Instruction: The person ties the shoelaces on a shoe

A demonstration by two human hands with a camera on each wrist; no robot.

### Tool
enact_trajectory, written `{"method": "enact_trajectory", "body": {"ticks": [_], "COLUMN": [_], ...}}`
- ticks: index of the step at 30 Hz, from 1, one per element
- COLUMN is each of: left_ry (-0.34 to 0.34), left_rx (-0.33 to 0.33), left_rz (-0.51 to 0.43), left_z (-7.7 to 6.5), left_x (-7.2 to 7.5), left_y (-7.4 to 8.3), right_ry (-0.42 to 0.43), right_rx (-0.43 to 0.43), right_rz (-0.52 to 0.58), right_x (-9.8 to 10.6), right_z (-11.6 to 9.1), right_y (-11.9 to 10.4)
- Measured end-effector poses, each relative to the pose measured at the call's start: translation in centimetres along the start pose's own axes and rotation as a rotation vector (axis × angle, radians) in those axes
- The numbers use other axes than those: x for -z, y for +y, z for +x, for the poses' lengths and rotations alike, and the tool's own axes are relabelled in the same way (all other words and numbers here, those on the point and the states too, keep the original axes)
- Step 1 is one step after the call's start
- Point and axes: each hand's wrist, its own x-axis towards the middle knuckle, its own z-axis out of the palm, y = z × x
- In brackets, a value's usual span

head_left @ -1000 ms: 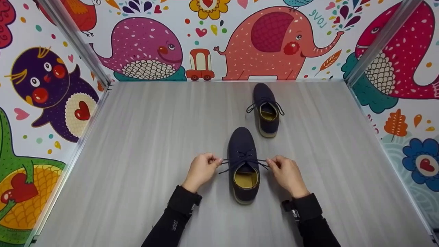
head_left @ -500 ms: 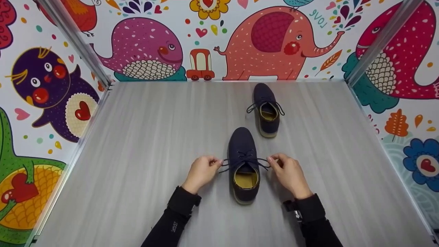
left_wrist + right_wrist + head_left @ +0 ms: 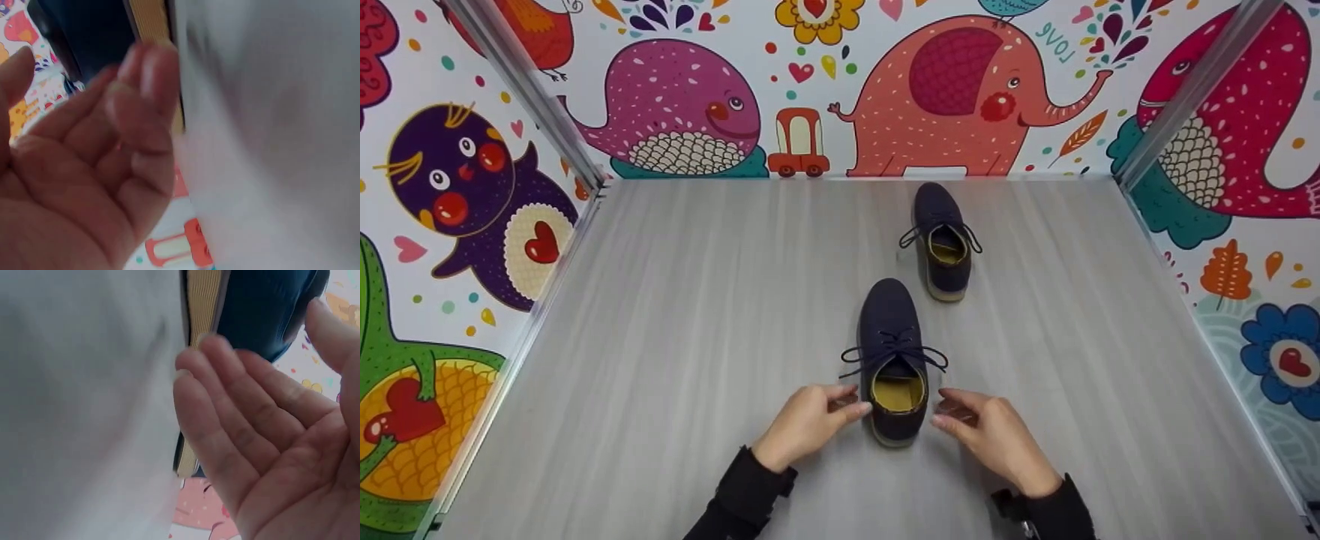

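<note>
A navy lace-up shoe (image 3: 889, 311) with a yellow insole stands on the grey surface, toe pointing away. Its dark shoelace (image 3: 897, 351) is tied in a bow, with loops and ends out to both sides. My left hand (image 3: 808, 421) is beside the left of the heel, fingers loosely bent and holding nothing. On the other side, my right hand (image 3: 997, 439) has its thumb and fingers spread apart near the heel. In the right wrist view the fingertips overlap the shoe's ribbed tan sole (image 3: 203, 304); the left wrist view shows the fingers against the sole (image 3: 151, 19) too.
A matching navy shoe (image 3: 934, 201), its laces also in a bow, stands farther back, slightly right. Walls printed with cartoon animals enclose the grey surface (image 3: 697, 300) at the back and sides, with metal posts (image 3: 1192, 97) at the rear corners.
Both hands have let go of the bow's loops and moved back toward the heel, their fingers opening. The bow stays on the shoe, and neither shoe has moved.
</note>
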Motion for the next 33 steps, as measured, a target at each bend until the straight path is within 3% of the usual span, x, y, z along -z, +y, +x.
{"method": "enact_trajectory", "body": {"ticks": [5,15,25,33], "left_ry": [0.004,0.067,0.119,0.138], "left_rx": [-0.040,-0.051,-0.041,-0.024], "left_rz": [-0.004,0.040,0.043,0.022], "left_z": [0.0,0.4,2.0,5.7], "left_x": [-1.4,-2.3,-1.3,0.9], "left_y": [0.6,0.9,0.7,0.0], "right_ry": [-0.047,0.023,-0.005,-0.009], "right_rx": [0.008,0.037,0.086,0.074], "right_rz": [0.078,0.030,0.045,0.027], "right_x": [-1.2,-2.7,-2.5,-2.4], "right_z": [-0.2,0.6,3.7,8.5], "right_y": [-0.7,-1.5,-1.7,-2.1]}}
